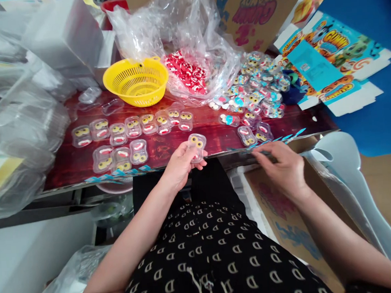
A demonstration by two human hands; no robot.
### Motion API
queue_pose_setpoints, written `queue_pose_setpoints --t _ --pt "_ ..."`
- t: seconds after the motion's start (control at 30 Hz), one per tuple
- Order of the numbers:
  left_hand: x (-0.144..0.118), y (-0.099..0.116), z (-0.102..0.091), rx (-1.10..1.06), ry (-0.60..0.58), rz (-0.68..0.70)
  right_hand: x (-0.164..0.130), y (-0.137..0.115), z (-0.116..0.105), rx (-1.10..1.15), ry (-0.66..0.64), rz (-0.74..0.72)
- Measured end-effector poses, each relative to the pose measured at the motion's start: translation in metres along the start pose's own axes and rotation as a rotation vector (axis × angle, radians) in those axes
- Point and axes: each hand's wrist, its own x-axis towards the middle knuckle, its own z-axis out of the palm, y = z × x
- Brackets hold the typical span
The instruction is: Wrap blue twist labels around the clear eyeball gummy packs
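Candy case [199, 144], clear plastic, is pinched in our left hand [180, 164]; our right hand [283, 165], fingers bent, is near blue strips [297, 133], its hold unclear to us.

Containers [134, 127] before basket [138, 98]; bag [191, 23] right, carton [257, 14] seemingly behind.

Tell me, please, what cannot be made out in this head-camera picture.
All in the head view:
Whether the bare right hand pinches anything: its curled fingers and slight blur hide this.
Part of the clear hourglass-shaped plastic tray: covered by the bare left hand.
Clear plastic containers at far left: blurred.
Brown cardboard box: cut off by the upper edge.
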Motion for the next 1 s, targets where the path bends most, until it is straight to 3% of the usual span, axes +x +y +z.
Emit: queue_pose_setpoints --t 0.13,0.27,0.47,1.0 --pt "-0.005 -0.004 0.005 0.009 -0.023 0.028 0.011 -0.042 0.018 0.639 -0.02 0.433" --pt "-0.009 -0.007 0.01 0.033 -0.005 0.089 0.016 -0.072 0.06 0.986 -0.136 0.641" --pt "-0.013 -0.004 0.016 0.076 0.002 0.108 0.012 -0.081 0.095 1.052 -0.088 0.747" --pt "-0.011 -0.008 0.01 0.081 -0.034 0.152 0.016 -0.099 0.105 0.992 0.024 0.726"
